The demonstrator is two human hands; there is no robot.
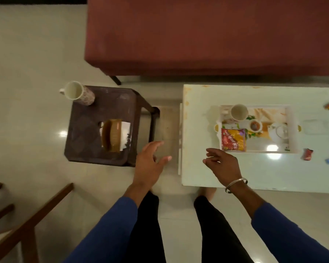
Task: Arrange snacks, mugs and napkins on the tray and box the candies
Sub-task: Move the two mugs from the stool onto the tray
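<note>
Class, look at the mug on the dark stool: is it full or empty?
Empty. The mug stands at the far-left corner of the stool, and its pale inner wall shows all the way down, with no liquid.

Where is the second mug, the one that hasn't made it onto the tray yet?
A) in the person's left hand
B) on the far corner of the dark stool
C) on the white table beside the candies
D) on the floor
B: the patterned mug stands on the dark stool's far left corner, while both hands are empty.

Single head-worn view, high above, looking steeply down, wide-angle
</note>
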